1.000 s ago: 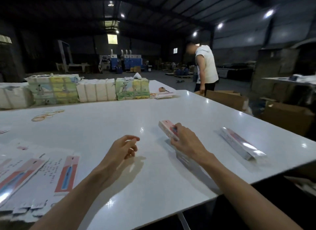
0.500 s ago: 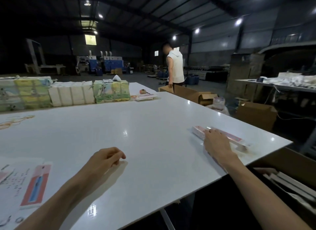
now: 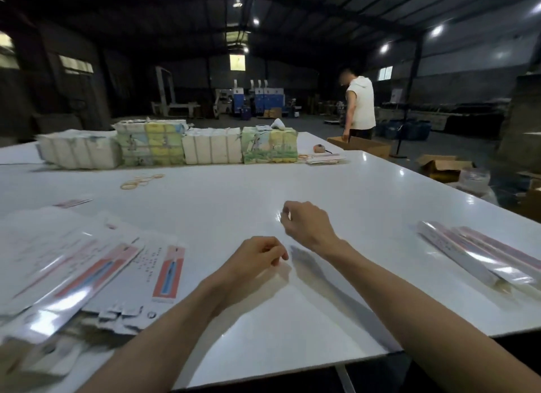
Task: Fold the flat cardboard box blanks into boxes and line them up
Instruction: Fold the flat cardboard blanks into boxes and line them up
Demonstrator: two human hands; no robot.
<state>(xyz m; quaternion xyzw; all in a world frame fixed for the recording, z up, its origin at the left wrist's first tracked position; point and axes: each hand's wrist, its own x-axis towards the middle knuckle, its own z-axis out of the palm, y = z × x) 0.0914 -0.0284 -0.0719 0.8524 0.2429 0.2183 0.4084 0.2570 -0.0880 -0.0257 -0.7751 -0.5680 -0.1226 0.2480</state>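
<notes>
Two folded boxes (image 3: pixel 480 253) at rt; right hand (image 3: pixel 307 224) has let go.

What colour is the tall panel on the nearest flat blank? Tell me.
Salmon red panel with a blue strip, seen in the head view.
</notes>
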